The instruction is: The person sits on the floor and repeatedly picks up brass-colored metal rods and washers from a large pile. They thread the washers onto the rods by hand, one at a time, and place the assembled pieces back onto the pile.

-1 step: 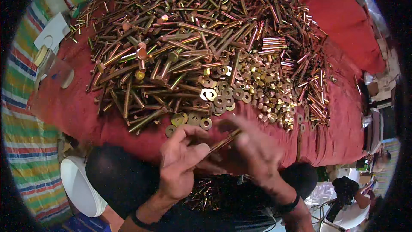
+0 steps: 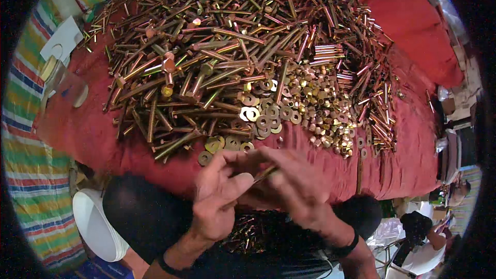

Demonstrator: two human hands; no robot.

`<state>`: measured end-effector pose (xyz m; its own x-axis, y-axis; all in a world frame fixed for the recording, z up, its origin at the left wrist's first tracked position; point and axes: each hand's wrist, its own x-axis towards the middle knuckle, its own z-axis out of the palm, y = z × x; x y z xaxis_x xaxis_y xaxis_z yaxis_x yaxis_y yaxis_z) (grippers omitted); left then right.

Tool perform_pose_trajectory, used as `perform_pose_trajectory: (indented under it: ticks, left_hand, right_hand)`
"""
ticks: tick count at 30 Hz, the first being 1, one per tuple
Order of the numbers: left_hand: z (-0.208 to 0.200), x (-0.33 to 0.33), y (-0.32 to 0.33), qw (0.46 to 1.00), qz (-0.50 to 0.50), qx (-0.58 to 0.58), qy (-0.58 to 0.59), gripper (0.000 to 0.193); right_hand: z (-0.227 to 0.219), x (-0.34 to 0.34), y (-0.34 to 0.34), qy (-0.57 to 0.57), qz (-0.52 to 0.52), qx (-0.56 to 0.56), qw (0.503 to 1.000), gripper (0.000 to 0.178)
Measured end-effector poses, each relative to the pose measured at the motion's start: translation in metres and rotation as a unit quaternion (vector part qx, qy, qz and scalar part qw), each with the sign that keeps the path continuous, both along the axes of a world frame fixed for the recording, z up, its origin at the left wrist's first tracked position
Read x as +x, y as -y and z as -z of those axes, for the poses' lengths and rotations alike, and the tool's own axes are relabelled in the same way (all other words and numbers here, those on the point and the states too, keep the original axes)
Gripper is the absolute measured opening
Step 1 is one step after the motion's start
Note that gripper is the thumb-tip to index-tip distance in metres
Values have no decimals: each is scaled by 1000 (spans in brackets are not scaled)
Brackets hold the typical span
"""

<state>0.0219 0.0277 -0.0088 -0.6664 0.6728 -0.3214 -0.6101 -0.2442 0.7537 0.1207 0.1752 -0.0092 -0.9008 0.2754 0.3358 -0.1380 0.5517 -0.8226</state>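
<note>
Both hands' grip pinches a bolt between fingertips.

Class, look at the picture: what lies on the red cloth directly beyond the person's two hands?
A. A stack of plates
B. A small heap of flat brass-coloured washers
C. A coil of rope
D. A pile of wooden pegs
B: a cluster of flat ring-shaped washers lies on the red cloth just beyond the left hand and right hand.

A slim brass-coloured bolt is pinched between the fingertips of the left hand and the right hand. It lies tilted, its upper end pointing up and to the right, partly hidden by the fingers, just above the near edge of the red-covered surface.
</note>
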Motion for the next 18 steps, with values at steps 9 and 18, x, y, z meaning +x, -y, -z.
perform_pose_trajectory:
  ticks: [9, 18]
  left_hand:
    - [-2, -9, 12, 988, 147, -34, 46, 35]
    - [-1, -8, 15, 992, 112, -49, 36, 30]
  right_hand:
    - [-23, 20, -58, 132, 158, 114, 972, 30]
    - [7, 22, -74, 166, 106, 445, 874, 38]
